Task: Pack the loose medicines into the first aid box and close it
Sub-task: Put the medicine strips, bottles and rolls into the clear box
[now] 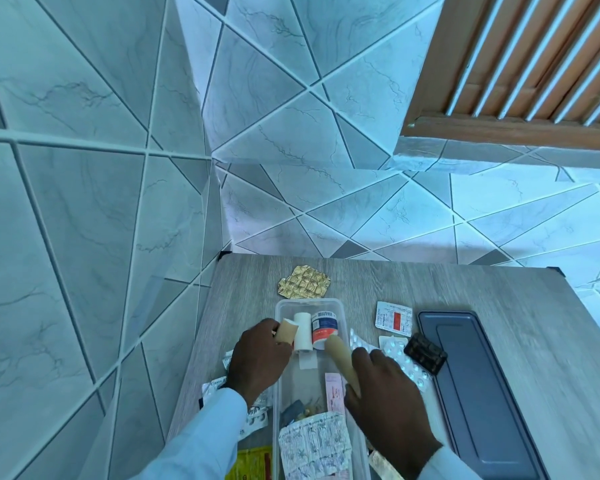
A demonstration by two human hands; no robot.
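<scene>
Clear first aid box (342,308) mid-desk, half filled. Left hand (257,358) pinches tan roll (286,330) at its left rim; right hand (385,393) grips tan tube (340,355). Risk: tube snags rim, scatters blister strips (395,351); lid (478,393) lies right.

Count as you see it: one clear box (342,317) mid-bench; one grey lid (478,386) at the right edge. In the box: one white roll (302,332), one labelled bottle (323,329). Two tan rolls (286,330) (342,355), one in each of your hands. One gold foil strip (303,283) toward the far edge. One dark blister pack (425,351) beside the lid.
</scene>
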